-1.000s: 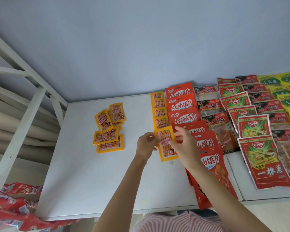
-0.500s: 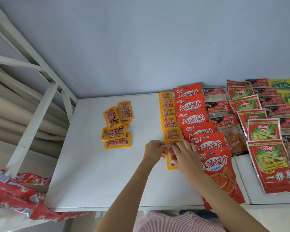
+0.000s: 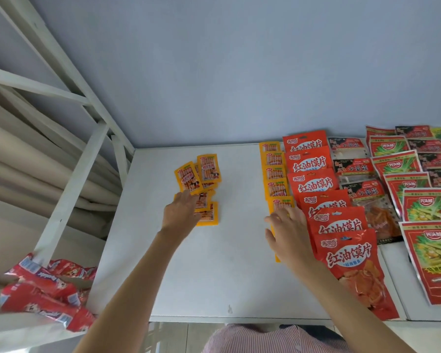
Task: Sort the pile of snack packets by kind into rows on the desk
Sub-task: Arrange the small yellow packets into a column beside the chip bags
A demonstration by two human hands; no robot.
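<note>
A small pile of yellow snack packets (image 3: 204, 174) lies at the middle left of the white desk (image 3: 229, 263). My left hand (image 3: 181, 210) lies on the near packets of that pile, fingers stretched over them. A column of yellow packets (image 3: 274, 171) runs along the left of the sorted rows. My right hand (image 3: 289, 230) rests flat on the nearest yellow packet (image 3: 276, 256) of that column, covering most of it. Rows of red packets (image 3: 313, 184), dark packets (image 3: 354, 169) and red-green packets (image 3: 428, 205) lie to the right.
A white metal frame (image 3: 69, 184) slants up at the left edge of the desk. Red wrapped packets (image 3: 43, 289) lie heaped at the lower left beside the desk. A second desk surface (image 3: 397, 281) adjoins on the right. The wall stands right behind.
Both hands laid the yellow packet down at the near end of the yellow column. My left hand then moved left onto the loose yellow pile; my right hand stayed on the laid packet.
</note>
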